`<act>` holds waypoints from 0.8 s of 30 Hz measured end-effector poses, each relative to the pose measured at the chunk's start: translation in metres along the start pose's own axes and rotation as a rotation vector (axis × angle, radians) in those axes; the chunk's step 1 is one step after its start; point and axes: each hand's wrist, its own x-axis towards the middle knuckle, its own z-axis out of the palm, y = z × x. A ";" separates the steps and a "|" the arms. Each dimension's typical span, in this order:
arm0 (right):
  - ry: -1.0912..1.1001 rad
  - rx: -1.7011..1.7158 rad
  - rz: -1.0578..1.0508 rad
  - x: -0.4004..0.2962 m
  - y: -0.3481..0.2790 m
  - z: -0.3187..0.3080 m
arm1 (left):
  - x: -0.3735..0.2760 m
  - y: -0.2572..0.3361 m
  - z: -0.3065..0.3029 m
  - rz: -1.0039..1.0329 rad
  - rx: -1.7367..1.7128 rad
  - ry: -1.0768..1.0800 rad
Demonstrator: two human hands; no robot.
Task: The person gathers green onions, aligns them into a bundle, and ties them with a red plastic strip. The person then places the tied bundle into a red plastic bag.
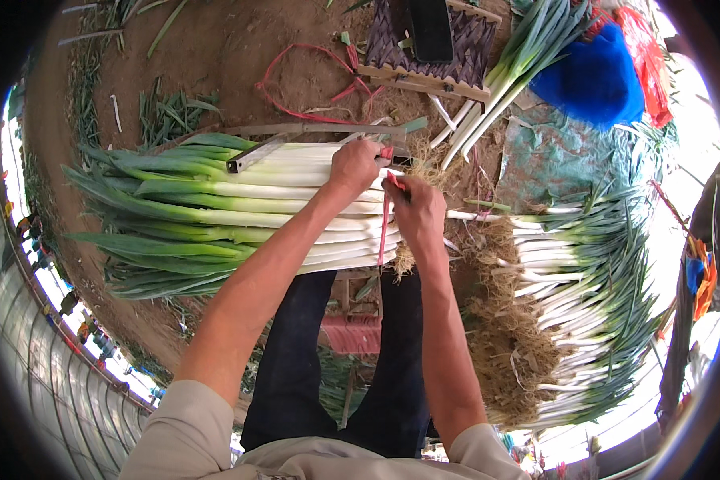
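Observation:
A big bundle of long green onions (pixel 264 210) lies crosswise over a metal frame (pixel 258 157), leaves to the left and roots to the right. Red plastic tie (pixel 385 225) runs across the white stalks near the root end. My left hand (pixel 357 163) grips one end of the red tie at the bundle's far side. In my right hand (pixel 418 207) another part of the tie is pinched between thumb and fingers, just right of the left hand. The two hands are apart, and the fingertips of both are partly hidden.
At the right lies a long row of green onions (pixel 566 288) with dirty roots. A woven stool (pixel 390 45) holding a phone (pixel 430 30) stands beyond the bundle. Beside it are loose onions (pixel 486 114), a blue mesh bag (pixel 596 78) and red plastic (pixel 644 66). Red twine (pixel 264 84) lies on the soil.

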 end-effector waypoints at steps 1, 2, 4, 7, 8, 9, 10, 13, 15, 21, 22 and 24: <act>-0.013 0.007 -0.015 0.011 0.007 0.003 | -0.003 0.005 -0.001 -0.021 -0.025 -0.007; -0.052 -0.012 -0.046 0.020 0.013 0.006 | -0.006 0.000 0.000 0.034 -0.068 0.038; -0.079 -0.022 -0.039 0.030 0.024 0.013 | -0.007 0.000 -0.001 -0.004 -0.036 0.054; -0.075 0.021 -0.056 0.040 0.032 0.017 | -0.004 -0.005 -0.004 -0.020 -0.115 0.002; -0.080 0.042 -0.042 0.042 0.029 0.016 | -0.003 -0.008 -0.007 -0.015 -0.161 -0.034; -0.085 0.064 -0.027 0.044 0.026 0.016 | -0.003 -0.011 -0.009 -0.009 -0.208 -0.069; -0.101 0.100 -0.014 0.046 0.026 0.017 | -0.002 -0.013 -0.011 0.003 -0.212 -0.085; -0.136 0.141 0.025 0.051 0.027 0.016 | -0.002 -0.015 -0.014 0.023 -0.216 -0.162; -0.165 0.088 0.047 0.055 0.023 0.014 | -0.007 -0.013 -0.023 -0.004 -0.209 -0.244; -0.117 -0.088 0.032 0.055 0.017 0.007 | -0.002 -0.017 -0.037 0.127 -0.242 -0.528; -0.093 -0.101 0.031 0.055 0.017 0.005 | -0.001 -0.010 -0.044 0.110 -0.213 -0.613; -0.127 -0.108 0.083 0.058 0.004 0.008 | -0.004 -0.022 -0.038 0.206 -0.314 -0.511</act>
